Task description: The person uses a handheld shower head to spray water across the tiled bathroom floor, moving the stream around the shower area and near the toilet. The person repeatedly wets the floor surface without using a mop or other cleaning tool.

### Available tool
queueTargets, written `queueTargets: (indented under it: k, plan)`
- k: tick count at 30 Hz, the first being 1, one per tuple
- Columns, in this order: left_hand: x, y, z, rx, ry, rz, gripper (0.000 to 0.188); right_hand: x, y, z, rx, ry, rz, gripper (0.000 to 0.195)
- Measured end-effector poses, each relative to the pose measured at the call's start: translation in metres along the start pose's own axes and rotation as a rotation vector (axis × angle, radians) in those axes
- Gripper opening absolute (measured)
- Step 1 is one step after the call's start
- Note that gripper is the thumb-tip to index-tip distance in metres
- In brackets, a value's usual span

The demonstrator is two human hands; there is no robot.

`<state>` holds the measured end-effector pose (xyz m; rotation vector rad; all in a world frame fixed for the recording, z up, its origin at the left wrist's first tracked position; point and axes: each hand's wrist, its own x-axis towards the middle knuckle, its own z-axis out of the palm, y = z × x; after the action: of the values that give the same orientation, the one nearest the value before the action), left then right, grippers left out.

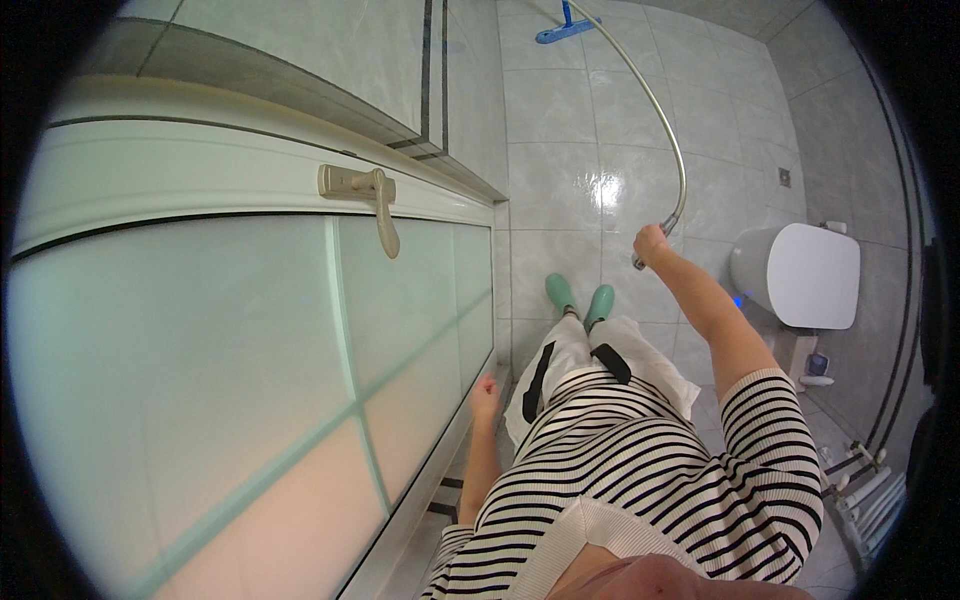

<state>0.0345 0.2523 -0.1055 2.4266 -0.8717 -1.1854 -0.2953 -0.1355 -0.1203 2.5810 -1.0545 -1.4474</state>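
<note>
My right hand (651,244) is closed around the handle of a hand shower (639,262), held out over the tiled floor. From its metal fitting a hose (670,127) curves up to the top of the view. My left hand (486,399) hangs at my side near the door's edge, its fingers curled; whether it holds anything cannot be made out. Green rubber boots (600,304) are on my feet. A blue floor squeegee (568,31) lies on the floor at the far end, partly crossed by the hose.
A frosted glass door (247,315) with a lever handle (385,217) stands at the left. At the right are a white toilet (814,276), a floor drain (784,177) and a towel radiator (874,506). The grey floor tiles (551,176) look wet.
</note>
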Motion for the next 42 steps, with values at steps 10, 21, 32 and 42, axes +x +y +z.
queueTargets:
  k: [10, 21, 32, 42]
  plan:
    - [-0.013, 0.017, 0.02, -0.039, 0.029, -0.041, 0.034, -0.031, -0.005, -0.038, 0.046, 0.316, -0.157, 0.013]
    - [-0.03, 0.024, 0.037, -0.028, 0.078, 0.051, 0.034, -0.006, 0.008, -0.02, 0.092, 0.315, -0.078, 0.014]
    - [-0.001, -0.016, 0.031, -0.234, 0.015, -0.049, 0.038, 0.012, 0.014, -0.018, 0.08, 0.163, 0.1, 0.015]
    - [0.087, 0.043, -0.018, -0.219, -0.061, 0.185, 0.034, 0.031, 0.016, -0.092, 0.317, 0.329, 0.124, 0.012]
